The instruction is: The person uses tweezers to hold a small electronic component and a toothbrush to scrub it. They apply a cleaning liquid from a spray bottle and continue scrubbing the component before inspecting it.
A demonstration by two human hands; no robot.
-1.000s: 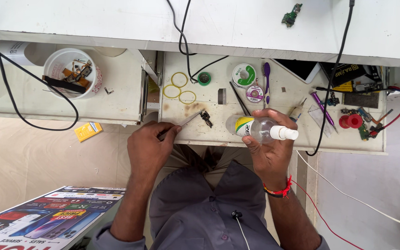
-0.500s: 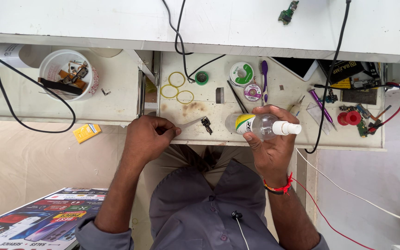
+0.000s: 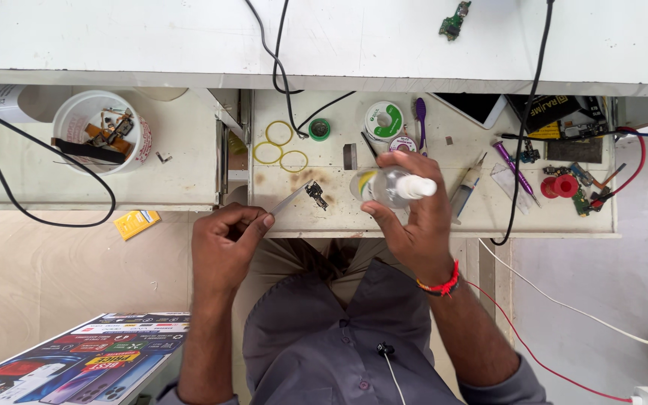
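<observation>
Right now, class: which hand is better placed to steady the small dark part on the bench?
Left. The left hand holds tweezers whose tips almost reach the part. The right hand is full, gripping a clear bottle.
</observation>
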